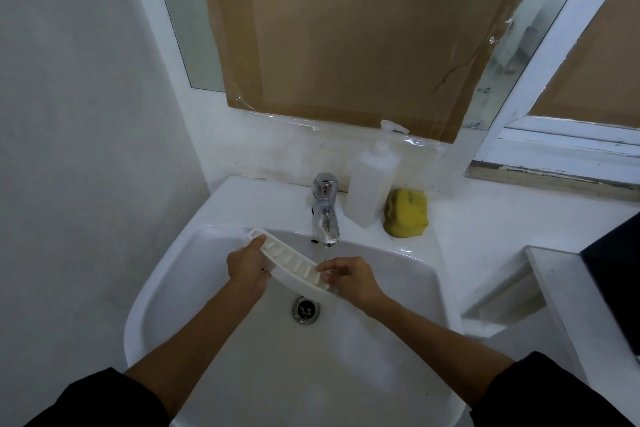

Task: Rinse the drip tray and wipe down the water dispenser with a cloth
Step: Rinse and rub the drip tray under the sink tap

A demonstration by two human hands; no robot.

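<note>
Both hands hold the white drip tray (294,262) over the sink (408,282), under the tap (325,210). Left hand (247,269) grips the tray's far left end, fingers wrapped over its edge and thumb on top. Right hand (349,276) meets the near right end, fingers curled onto the slotted face, just where the thin stream of water (326,253) lands. Whether this hand clamps the tray or only rubs it cannot be told. The tray is tilted, running from upper left down to lower right, slotted side facing up, above and just behind the drain (306,310).

Behind the basin, on its rim, a white pump bottle (372,180) stands upright right of the tap, with a yellow sponge (406,213) touching its right side. Brown cardboard (356,28) covers most of the mirror (188,17) above. Dark sleeves (97,402) are pushed up both forearms.
</note>
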